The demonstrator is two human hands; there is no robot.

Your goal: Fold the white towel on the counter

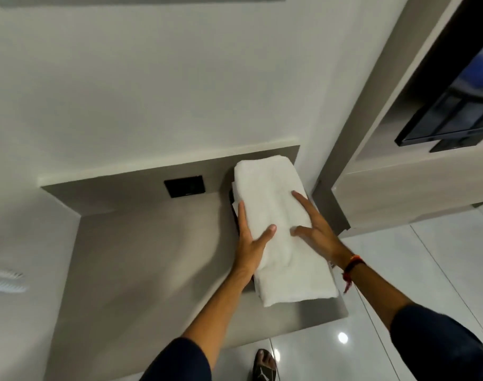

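white towel (276, 232) sits folded into a long thick bundle at the right end of the grey counter (152, 257), its far end near the back wall, its near end close to the counter's front edge, over something dark we cannot identify. from the head view, our left hand (250, 243) cups the towel's left side, thumb on top; our right hand (313, 229) lies flat and spread on its right side, gripping nothing. we judge the fold nearly finished. to do it well we press evenly, smooth the creases outward, and square the edges before letting go.
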